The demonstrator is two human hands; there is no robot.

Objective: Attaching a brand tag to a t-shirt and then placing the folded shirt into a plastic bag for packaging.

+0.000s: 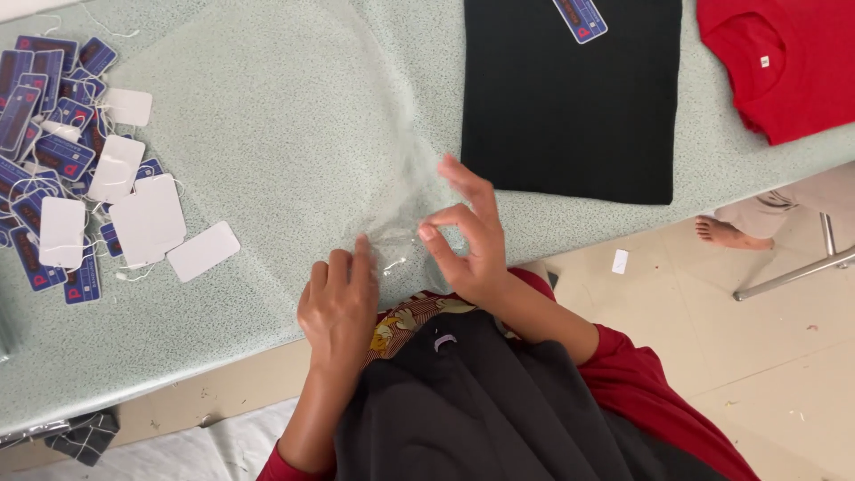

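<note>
Left hand (338, 298): fingers curled, pinching the near edge of a clear plastic bag (285, 125).
Right hand (468, 236): thumb and forefinger pinch the same bag.
Right of bag: folded black shirt (570, 107).

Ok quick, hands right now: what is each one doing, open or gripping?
Left hand: fingers bent, pressing on the clear plastic bag at its near edge.
Right hand: thumb and forefinger pinched on the bag's edge, other fingers spread.

Light was bright, even, diffuse; shadows soft. Faint glare on clear plastic bag (294, 134). Right hand (472, 236) slightly motion-blurred; rest fairly sharp, w/ mild wide-angle stretch at edges.
</note>
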